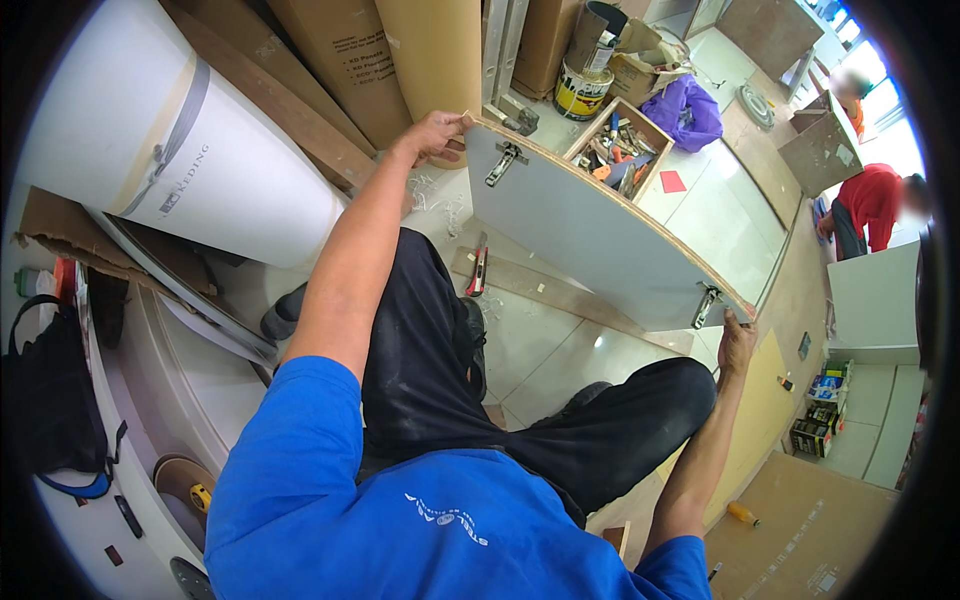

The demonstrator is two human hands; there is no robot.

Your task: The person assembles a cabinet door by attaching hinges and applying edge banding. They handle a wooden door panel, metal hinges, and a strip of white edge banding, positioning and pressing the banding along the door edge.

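Note:
I hold a grey cabinet door panel [590, 235] with a wooden edge out in front of me, tilted down to the right. My left hand [435, 135] grips its upper left corner, close to one metal hinge [503, 162]. My right hand [737, 342] grips the lower right corner beside the second hinge [706, 303]. My legs in black trousers [440, 370] are below the panel.
A wooden toolbox [617, 150] with several tools, a paint tin [582, 92] and a purple bag [685, 110] sit on the floor ahead. A large white roll [170, 150] and cardboard boxes [370, 60] lean at left. A wooden strip [560, 292] lies on the tiles. A person in red [868, 205] works at right.

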